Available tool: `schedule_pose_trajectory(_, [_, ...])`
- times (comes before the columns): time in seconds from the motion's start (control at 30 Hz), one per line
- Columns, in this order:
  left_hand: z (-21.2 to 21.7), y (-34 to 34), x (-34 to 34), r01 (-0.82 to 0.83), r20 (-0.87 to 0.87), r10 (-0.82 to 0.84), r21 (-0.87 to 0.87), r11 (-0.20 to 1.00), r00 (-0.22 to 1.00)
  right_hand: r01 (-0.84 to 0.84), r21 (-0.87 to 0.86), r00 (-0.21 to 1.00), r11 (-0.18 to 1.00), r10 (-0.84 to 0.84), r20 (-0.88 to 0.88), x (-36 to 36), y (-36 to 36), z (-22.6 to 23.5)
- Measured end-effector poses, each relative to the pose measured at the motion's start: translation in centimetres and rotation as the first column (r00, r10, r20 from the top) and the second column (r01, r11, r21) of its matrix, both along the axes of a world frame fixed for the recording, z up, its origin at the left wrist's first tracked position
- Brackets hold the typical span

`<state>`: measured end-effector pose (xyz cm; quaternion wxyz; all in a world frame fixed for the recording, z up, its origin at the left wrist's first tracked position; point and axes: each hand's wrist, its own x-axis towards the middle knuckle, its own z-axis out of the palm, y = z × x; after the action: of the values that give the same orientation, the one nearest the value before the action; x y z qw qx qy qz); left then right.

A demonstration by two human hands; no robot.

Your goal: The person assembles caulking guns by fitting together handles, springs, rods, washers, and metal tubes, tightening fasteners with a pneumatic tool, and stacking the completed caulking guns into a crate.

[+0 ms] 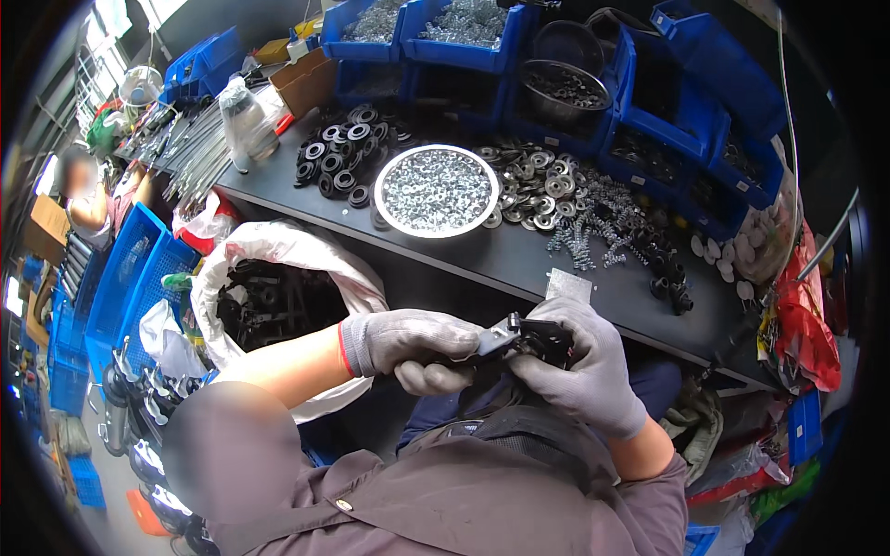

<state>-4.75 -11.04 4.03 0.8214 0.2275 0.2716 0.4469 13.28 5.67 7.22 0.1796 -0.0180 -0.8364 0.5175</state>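
In front of my body, both hands in grey knit gloves work on one small black part [547,341] with a grey metal tab [493,341]. My left hand [413,347] is closed, pinching the tab between thumb and fingers. Wrapped round the black body from the other side is my right hand [584,371], which hides much of it. A flat silvery plate [568,285] sticks up beyond the right fingers; whether it belongs to the same part I cannot tell. Just past the hands runs the front edge of the dark workbench [445,264].
On the bench stand a round tray [385,208] of small shiny pieces, black rings [338,157], metal washers [547,185] and springs [575,243]. Blue bins [464,51] line the back. An open white sack [278,243] of black parts is at left. Another person [93,199] sits far left.
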Motion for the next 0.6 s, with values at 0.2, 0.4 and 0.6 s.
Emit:
schedule_pose_trajectory(0.2, [-0.5, 0.6, 0.0, -0.001, 0.056, 0.002, -0.015, 1.000, 0.998, 0.033, -0.274, 0.996, 0.961, -0.008, 0.091, -0.2, 0.5, -1.1])
schedule_pose_trajectory(0.4, [-1.8, 1.0, 0.4, -0.029, -0.041, 0.025, -0.083, 0.996, 0.999, 0.123, -0.060, 0.991, 0.991, -0.126, -0.036, 1.4, 0.7, -3.5])
schedule_pose_trajectory(0.6, [-4.4, 0.0, -1.5, -0.054, 0.274, 0.080, -0.101, 0.993, 0.958, 0.431, 0.274, 0.902, 0.860, -0.411, -0.130, 11.0, 1.7, -11.9])
